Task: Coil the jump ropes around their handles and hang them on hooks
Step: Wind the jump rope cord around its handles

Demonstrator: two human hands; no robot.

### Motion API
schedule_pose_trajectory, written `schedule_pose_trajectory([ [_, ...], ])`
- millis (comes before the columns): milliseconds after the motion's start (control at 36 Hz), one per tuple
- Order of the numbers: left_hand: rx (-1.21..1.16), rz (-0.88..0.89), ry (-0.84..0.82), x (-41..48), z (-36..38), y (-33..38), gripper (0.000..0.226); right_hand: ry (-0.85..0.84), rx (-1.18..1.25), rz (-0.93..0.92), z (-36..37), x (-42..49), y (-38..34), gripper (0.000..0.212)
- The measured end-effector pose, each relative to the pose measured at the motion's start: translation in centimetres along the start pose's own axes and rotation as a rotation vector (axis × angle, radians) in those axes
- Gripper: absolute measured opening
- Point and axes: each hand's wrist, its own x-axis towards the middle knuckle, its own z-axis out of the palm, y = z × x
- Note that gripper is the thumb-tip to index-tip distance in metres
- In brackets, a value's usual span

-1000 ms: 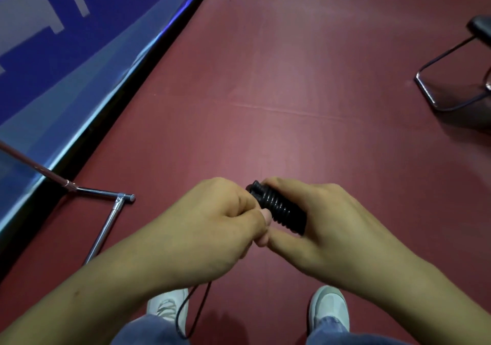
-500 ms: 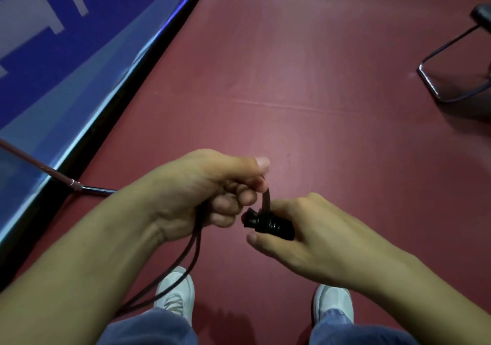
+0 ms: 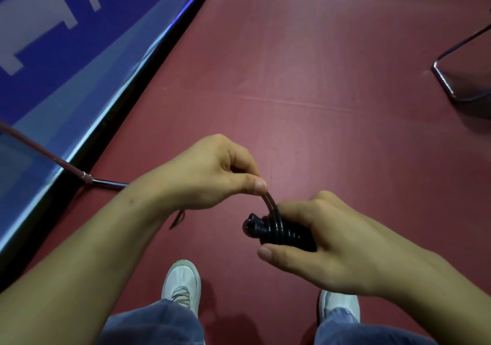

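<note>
My right hand (image 3: 332, 241) grips the coiled handle (image 3: 281, 231); my left hand (image 3: 210, 172) pinches the rope (image 3: 269, 201) just above it.

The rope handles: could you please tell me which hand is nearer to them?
Right. The right hand grips the handles; the left hand is up and to their left, pinching the rope leading to them.
</note>
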Motion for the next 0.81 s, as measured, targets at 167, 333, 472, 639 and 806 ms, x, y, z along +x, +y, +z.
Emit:
schedule_pose_trajectory([
  [167, -0.191, -0.007, -0.083, 0.0, 0.1, -0.5, 0.027, 0.084, 0.000, -0.069, -0.2, -0.4, 0.0, 0.040],
  [333, -0.542, -0.043, -0.212, -0.1, 1.7, -0.4, 0.042, 0.259, 0.111, -0.089, -0.4, -0.7, 0.0, 0.038],
  [472, -0.748, -0.085, -0.208, -0.1, 2.7, -0.6, 0.041, 0.391, 0.403, -0.028, 0.0, -0.6, -0.4, 0.034],
  [639, -0.941, -0.110, -0.208, -0.1, 4.1, 0.2, 0.046, 0.467, 0.856, 0.071, -0.7, 0.2, -0.7, 0.043],
  [806, -0.984, -0.145, -0.186, -0.3, 4.3, 1.2, 0.051, 0.456, 1.082, 0.101, -1.4, 0.5, -0.2, 0.017],
])
